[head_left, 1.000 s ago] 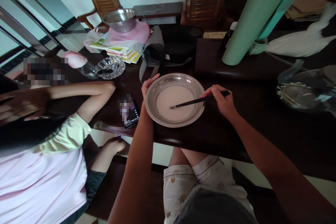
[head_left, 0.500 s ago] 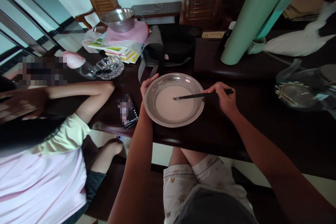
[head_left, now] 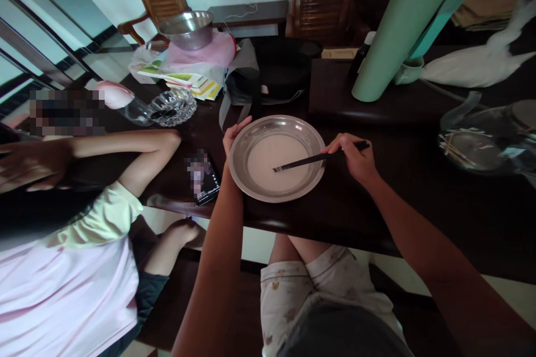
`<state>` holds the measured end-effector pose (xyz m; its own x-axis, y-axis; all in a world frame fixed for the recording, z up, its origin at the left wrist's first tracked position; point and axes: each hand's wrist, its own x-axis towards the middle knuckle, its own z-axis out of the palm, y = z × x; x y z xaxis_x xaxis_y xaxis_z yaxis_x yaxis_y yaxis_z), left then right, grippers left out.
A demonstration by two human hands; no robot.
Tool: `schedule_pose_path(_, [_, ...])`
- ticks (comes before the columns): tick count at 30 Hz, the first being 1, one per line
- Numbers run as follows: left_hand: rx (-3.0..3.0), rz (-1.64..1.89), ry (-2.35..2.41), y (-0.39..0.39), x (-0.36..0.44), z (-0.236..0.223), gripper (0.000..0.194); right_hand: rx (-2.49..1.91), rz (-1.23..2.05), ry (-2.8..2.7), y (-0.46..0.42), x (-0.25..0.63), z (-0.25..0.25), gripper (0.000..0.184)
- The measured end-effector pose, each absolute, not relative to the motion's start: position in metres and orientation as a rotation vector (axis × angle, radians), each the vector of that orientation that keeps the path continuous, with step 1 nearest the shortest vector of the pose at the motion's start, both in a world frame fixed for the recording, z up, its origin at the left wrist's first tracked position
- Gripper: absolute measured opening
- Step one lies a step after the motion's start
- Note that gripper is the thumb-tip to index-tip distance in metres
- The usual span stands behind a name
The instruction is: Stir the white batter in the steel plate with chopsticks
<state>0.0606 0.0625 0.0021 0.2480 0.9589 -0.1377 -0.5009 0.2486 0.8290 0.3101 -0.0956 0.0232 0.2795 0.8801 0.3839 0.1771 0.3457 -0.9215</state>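
A round metal basin (head_left: 239, 170) rests at the front of the dark table, with a pale, milky liquid (head_left: 272, 150) in it. My left hand (head_left: 234, 135) grips the basin's left rim, its fingers partly hidden behind the edge. Dark chopsticks (head_left: 322, 157) are held in my right hand (head_left: 354, 155) at the basin's right side. Their tips dip into the liquid near the middle and carry some pale residue. Left of the basin lies a phone (head_left: 206, 187) with its screen lit.
A person (head_left: 96, 223) leans on the table at the left. Behind stand a glass bowl (head_left: 178, 109), books (head_left: 203, 86) topped by another metal bowl (head_left: 190, 36), and a black bag (head_left: 285, 75). A tall green flask (head_left: 402, 33) and a clear container of cotton swabs (head_left: 469, 150) are at the right.
The chopstick tips have moved slightly down and left within the liquid, and my right hand has tilted with them. My left hand keeps its place on the basin rim.
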Motion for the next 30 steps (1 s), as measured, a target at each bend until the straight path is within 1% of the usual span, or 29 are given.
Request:
schedule_pose_path(3, [0.746,1.128,0.732,0.0623,0.0606,0.0018,0.039,-1.156,0.632,-1.301,-0.0961,0.3088,0.0239,0.041])
schedule_pose_path(6, [0.747,1.138,0.715,0.0628,0.0605,0.0,0.04,-1.161,0.597,-1.219,-0.0952,0.31,0.0225,0.043])
schedule_pose_path(9, [0.744,1.142,0.707,0.0639,0.0602,-0.0012,0.041,-1.143,0.635,-1.193,-0.095,0.3101,0.0218,0.046])
schedule_pose_path(14, [0.734,1.134,0.736,0.0646,0.0602,0.0019,0.042,-1.169,0.636,-1.305,-0.0967,0.3074,0.0246,0.041])
schedule_pose_path(20, [0.746,1.136,0.725,0.0626,0.0603,0.0032,0.042,-1.121,0.661,-1.231,-0.0968,0.3069,0.0231,0.045])
schedule_pose_path(24, [0.741,1.136,0.75,0.0616,0.0601,0.0036,0.04,-1.16,0.648,-1.295,-0.0965,0.3071,0.024,0.04])
schedule_pose_path(27, [0.721,1.148,0.746,0.0615,0.0603,0.0044,0.042,-1.151,0.604,-1.197,-0.095,0.309,0.0233,0.044])
schedule_pose_path(30, [0.719,1.141,0.717,0.0623,0.0606,0.0042,0.044,-1.11,0.634,-1.173,-0.0947,0.3089,0.0221,0.046])
